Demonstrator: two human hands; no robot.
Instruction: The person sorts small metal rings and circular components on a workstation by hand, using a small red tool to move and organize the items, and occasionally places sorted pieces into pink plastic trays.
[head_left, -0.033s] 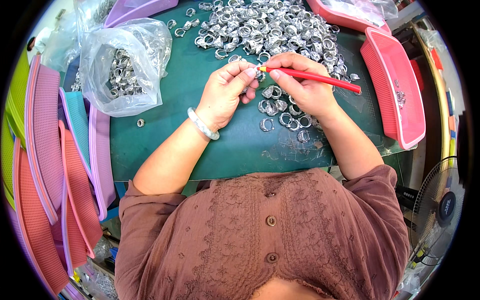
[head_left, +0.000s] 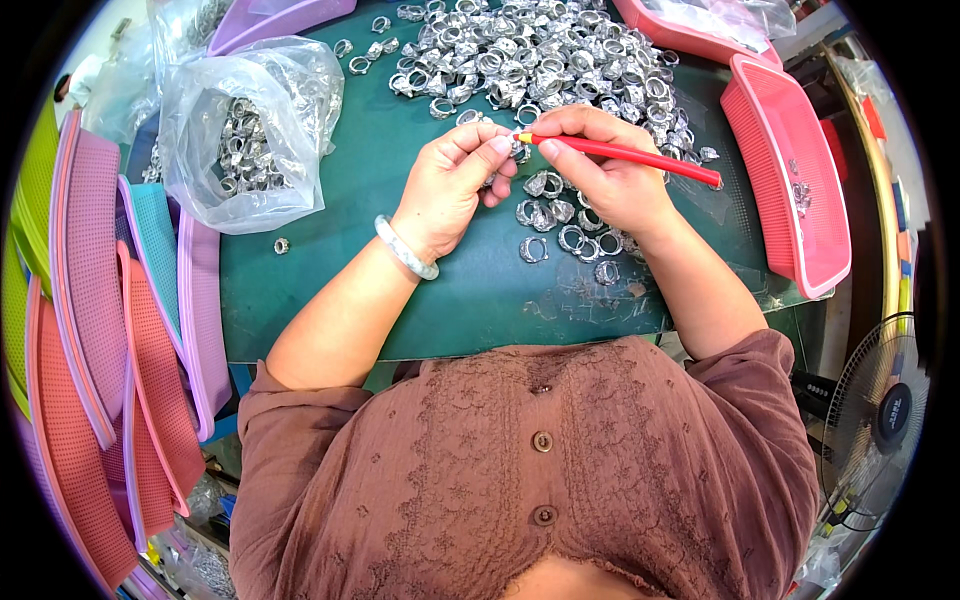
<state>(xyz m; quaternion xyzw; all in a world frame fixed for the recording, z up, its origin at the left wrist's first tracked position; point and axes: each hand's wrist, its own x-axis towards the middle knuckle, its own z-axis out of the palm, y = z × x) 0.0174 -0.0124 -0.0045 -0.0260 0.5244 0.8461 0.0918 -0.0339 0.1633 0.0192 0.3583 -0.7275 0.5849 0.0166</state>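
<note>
Rings (head_left: 540,50): silver, heaped on the far side of the green mat (head_left: 400,300); all places below are given from this mat.

Mat: dark green, lying in front of the person, with both forearms resting across it.

Trays: a stack of mesh trays (head_left: 100,330) in pink, purple, teal and green stands off the mat's left edge. A pink basket (head_left: 790,190) lies along the right edge, a few small metal pieces inside. A second pink tray (head_left: 690,40) sits at the far right corner.

Bag (head_left: 250,130): clear plastic, on the mat's far left part, holding more rings.

Fan (head_left: 880,420): off the near right corner.

Small group of rings (head_left: 565,225): loose on the mat's centre, just under and nearer than the right hand. One stray ring (head_left: 281,245) lies apart, near the bag.

Right hand (head_left: 610,170): closed around a red pencil (head_left: 630,157). The pencil's long axis runs left to right, tip pointing left toward the left hand, back end out over the right side of the mat.

Left hand (head_left: 455,185): pale bangle (head_left: 405,250) at the wrist. Fingers pinched narrow on one ring (head_left: 518,148), mostly hidden by the fingertips.

Key relation: the pinched ring lies at the pencil tip, touching or nearly so; I cannot tell which. It sits left of the right hand's grip, in line with the pencil's axis. The left hand is the nearer one to it; the heap is just beyond both hands.
</note>
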